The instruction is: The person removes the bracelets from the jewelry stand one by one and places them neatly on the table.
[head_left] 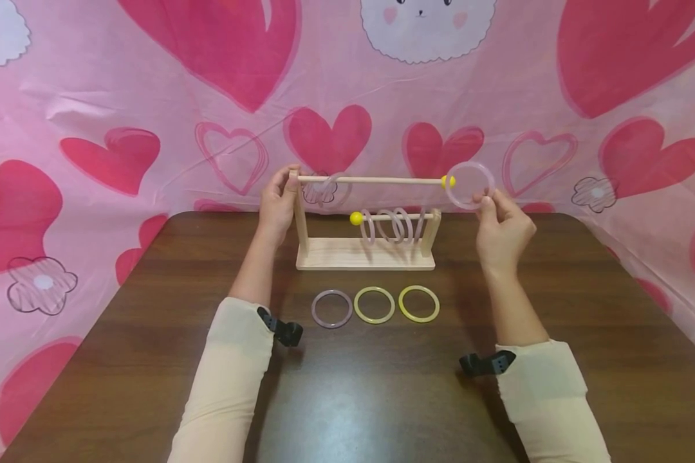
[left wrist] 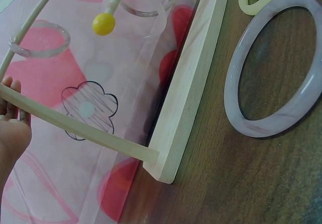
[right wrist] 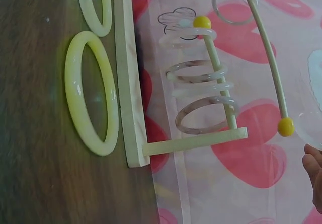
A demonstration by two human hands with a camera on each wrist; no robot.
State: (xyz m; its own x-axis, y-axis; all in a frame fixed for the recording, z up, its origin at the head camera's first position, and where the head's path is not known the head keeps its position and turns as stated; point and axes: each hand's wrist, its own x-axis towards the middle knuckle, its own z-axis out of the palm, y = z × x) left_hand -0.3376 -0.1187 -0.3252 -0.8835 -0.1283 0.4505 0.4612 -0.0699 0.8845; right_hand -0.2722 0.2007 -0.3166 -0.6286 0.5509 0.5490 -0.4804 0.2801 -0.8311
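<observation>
My left hand (head_left: 278,202) grips the top of the tall left post of a wooden bangle stand (head_left: 365,255). In my right hand (head_left: 504,235), thumb and fingers pinch a translucent pale bangle (head_left: 470,165) at its lower edge. That bangle is at the yellow ball (head_left: 448,182) ending the upper rod; its near rim overlaps the ball in the head view, and I cannot tell whether it encircles the tip. One bangle (left wrist: 43,55) hangs on the upper rod near the left post. Several bangles (right wrist: 206,101) hang on the lower rod, which has its own yellow ball (right wrist: 202,22).
In front of the stand, a purple bangle (head_left: 332,326), a pale yellow-green bangle (head_left: 374,321) and a yellow bangle (head_left: 419,319) lie in a row on the brown wooden table (head_left: 359,399). Behind the table hangs a pink cloth (head_left: 208,83) with hearts.
</observation>
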